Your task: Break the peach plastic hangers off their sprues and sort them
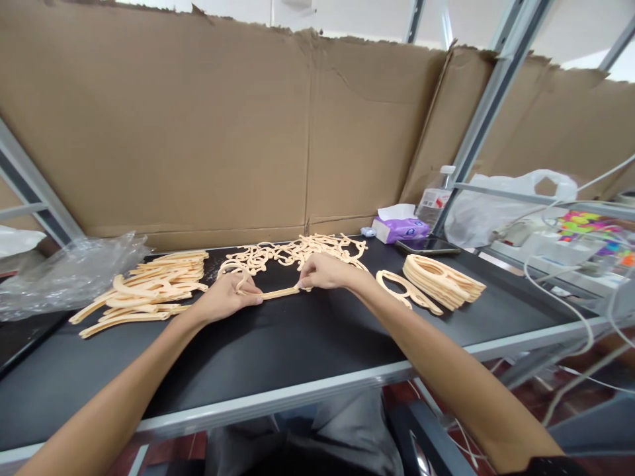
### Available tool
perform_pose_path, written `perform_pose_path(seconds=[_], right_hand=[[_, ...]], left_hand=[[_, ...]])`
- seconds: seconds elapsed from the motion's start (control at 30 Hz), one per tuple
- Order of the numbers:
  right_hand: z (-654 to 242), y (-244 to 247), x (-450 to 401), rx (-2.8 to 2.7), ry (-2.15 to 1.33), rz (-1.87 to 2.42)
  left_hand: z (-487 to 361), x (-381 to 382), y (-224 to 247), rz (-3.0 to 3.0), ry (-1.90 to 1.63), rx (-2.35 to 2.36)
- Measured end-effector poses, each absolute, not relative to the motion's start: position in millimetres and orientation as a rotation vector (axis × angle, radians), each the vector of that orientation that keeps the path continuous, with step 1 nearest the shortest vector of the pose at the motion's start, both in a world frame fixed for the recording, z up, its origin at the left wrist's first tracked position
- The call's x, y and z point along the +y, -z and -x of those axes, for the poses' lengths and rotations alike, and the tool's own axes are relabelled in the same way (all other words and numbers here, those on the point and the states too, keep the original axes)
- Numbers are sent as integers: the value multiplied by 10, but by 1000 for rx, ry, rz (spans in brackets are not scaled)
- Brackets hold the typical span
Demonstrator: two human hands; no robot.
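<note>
A pale cream plastic strip [280,293] spans the gap between my two hands, low over the black tabletop. My left hand [229,295] is closed round its left end, with a curved cream piece showing above the fingers. At the strip's right end, my right hand [320,272] pinches it between thumb and fingers. Behind the hands lies a heap of small curly cream pieces [282,251]. To the left is a pile of long curved cream strips [149,291]. A stack of flat looped cream pieces [441,281] sits at the right, with a loose looped piece [409,291] beside it.
Crumpled clear plastic [79,271] lies at the left. At the back right are a purple tissue pack [401,228], a bottle [435,198] and a phone [427,246]. Further right, a white bag [489,208] and white cables [560,301] border the table. Cardboard [223,132] rises behind.
</note>
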State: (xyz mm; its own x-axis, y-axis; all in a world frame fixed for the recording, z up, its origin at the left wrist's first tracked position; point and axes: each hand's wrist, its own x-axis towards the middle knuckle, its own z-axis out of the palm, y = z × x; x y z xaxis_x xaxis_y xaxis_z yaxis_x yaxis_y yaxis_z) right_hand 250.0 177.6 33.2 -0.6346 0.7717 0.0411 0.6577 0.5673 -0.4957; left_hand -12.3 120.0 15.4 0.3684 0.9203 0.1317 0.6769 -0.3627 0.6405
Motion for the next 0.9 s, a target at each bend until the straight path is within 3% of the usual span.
perform_pose_path(seconds=[0.43,0.9], right_hand=[[-2500,-321,1689,-2560,-600,1223],[-2486,-291,1463,-2722,-19,1019]], left_hand=[[109,1199,-151,-2113,-668,1367],[152,1229,-140,-2170,-665,1364]])
